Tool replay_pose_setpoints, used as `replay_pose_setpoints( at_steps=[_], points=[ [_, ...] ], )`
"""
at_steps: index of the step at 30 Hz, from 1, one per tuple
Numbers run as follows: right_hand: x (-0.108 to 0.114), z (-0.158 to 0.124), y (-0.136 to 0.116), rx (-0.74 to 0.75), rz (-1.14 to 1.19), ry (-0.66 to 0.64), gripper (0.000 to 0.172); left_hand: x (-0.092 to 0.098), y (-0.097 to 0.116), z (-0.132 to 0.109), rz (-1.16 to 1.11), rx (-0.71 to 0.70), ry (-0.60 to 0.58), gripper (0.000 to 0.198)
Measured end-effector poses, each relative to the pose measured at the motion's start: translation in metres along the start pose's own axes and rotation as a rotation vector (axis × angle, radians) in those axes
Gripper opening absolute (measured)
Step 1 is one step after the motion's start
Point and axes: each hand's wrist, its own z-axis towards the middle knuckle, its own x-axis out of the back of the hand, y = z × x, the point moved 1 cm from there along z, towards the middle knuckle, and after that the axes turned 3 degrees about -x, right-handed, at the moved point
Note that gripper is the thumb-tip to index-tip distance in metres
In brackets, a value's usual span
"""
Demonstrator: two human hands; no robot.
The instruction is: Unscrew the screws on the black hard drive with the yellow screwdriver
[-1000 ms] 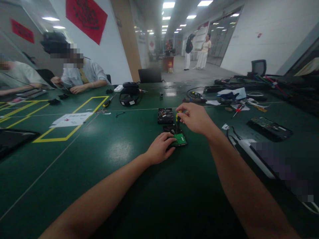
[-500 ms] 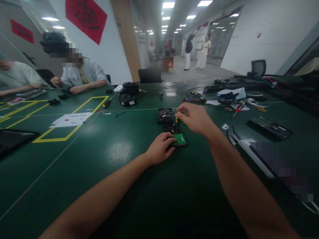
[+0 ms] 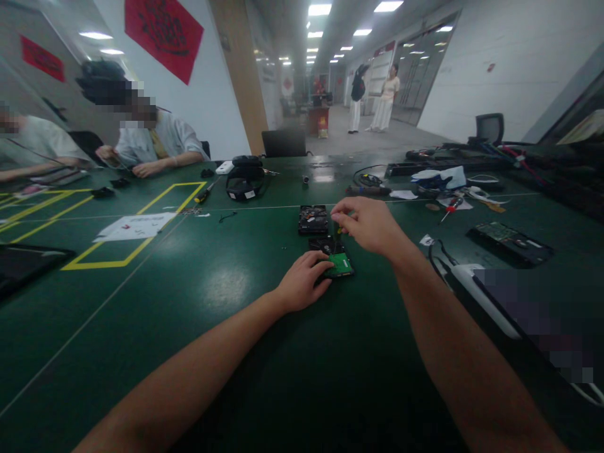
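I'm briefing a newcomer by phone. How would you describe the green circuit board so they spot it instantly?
Find the middle of the dark-green table, where the person's hands meet. The green circuit board lies touched by the left hand, just below the right hand pinching a screwdriver. Its bright green sets it apart from the black drive behind it.

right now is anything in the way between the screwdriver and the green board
Nothing visible. The right hand holds the screwdriver upright over the far edge of the green board, with nothing between them. The left hand rests on the board's near left side, clear of the tool.
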Motion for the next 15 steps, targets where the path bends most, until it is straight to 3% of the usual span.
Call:
replay_pose_setpoints(
  at_steps=[10, 15],
  points=[
    [0.0018, 0.0002, 0.0000, 0.026, -0.087, 0.039, 0.014, 0.0006, 0.0004, 0.0003, -0.010, -0.007, 0.005, 0.043],
    [0.0006, 0.0014, 0.0021, 0.020, -0.085, 0.026, 0.020, 0.0016, 0.0023, 0.0011, 0.008, -0.002, -0.011, 0.041]
  ],
)
